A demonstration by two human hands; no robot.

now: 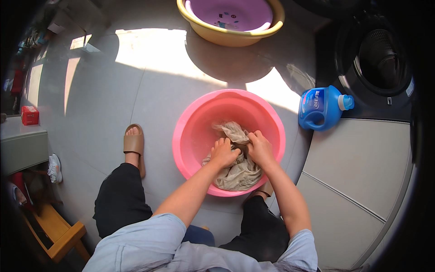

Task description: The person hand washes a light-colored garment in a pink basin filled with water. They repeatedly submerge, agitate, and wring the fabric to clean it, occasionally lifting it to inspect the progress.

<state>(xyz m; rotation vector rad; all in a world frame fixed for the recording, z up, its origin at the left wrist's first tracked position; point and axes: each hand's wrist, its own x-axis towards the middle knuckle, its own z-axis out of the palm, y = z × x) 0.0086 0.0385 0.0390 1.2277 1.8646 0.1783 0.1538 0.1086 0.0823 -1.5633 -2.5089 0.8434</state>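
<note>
A pink plastic basin (180,136) stands on the floor in front of me, between my feet. In it lies a wet-looking beige cloth (238,175), bunched against the near side. My left hand (224,153) rests on the cloth's middle folds, fingers somewhat spread; whether it grips any fabric is not clear. Just to its right, my right hand (260,148) is closed on a twisted part of the same cloth, with the knuckles up. The fabric under both palms is hidden.
A blue detergent jug (314,105) stands right of the basin, near an open front-loading washing machine (380,61) and a pale cabinet (357,163). Beyond are a nested yellow basin (224,36) and purple basin (238,13). A wooden chair (64,238) is at lower left.
</note>
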